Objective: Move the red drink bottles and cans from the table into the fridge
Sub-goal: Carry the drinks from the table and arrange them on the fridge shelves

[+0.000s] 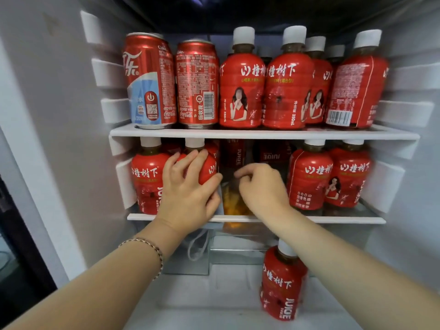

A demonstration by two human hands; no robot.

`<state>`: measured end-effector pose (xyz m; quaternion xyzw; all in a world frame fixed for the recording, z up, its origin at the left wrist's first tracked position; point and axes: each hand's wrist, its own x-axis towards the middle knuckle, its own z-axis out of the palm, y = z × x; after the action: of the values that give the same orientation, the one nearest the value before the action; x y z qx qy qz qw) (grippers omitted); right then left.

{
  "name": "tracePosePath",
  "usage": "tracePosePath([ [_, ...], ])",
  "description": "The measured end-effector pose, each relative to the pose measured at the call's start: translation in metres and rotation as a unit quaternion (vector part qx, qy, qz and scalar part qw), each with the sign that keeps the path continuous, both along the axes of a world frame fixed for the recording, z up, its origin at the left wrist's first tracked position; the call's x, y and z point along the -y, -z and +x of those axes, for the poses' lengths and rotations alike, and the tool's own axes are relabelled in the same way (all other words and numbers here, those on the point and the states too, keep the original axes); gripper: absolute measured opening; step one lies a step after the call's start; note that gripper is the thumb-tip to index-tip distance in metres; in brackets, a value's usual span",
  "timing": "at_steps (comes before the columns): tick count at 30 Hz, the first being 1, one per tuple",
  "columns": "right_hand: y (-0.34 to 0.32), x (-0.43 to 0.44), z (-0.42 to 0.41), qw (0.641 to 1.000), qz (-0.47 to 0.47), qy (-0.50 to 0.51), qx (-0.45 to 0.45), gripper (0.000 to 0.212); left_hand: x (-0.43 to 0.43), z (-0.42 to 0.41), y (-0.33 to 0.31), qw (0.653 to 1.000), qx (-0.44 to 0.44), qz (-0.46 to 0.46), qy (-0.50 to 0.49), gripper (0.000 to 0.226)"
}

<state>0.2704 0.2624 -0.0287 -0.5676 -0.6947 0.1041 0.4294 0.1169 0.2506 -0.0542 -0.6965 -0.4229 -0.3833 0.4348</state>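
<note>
Head view into the fridge (59, 139), two red cans (150, 79) top left beside red bottles (288, 79), left hand (188, 186) wrapped around a red bottle (209, 170) on the middle shelf (333, 219), right hand (259, 186) empty with fingers loosely curled, one more bottle (281, 282) standing lower down.

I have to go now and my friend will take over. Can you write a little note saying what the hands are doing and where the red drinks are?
Left hand: wrapped around a red bottle on the middle shelf, second from the left.
Right hand: empty, fingers loosely curled in the gap in the middle of that shelf.
Done: top shelf holds two red cans and a row of red bottles; the middle shelf has bottles on both sides.
Left: one bottle stands on the fridge floor below. The table is out of view, so check it.
</note>
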Motion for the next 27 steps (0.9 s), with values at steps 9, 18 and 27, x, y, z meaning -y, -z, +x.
tracePosePath([
  [9, 0.013, 0.019, 0.053, 0.961, 0.095, 0.224, -0.129, 0.077, 0.002, 0.002, 0.001, 1.0, -0.005, 0.0, -0.014, 0.024],
  [18, -0.008, -0.016, 0.031, 0.997, -0.053, 0.048, -0.018, 0.083, 0.001, 0.001, 0.002, 1.0, -0.01, 0.007, -0.004, 0.025],
  [27, -0.012, -0.068, -0.018, 0.986, -0.152, -0.001, -0.065, 0.066, 0.0, 0.002, 0.001, 1.0, -0.006, 0.02, 0.006, 0.024],
])
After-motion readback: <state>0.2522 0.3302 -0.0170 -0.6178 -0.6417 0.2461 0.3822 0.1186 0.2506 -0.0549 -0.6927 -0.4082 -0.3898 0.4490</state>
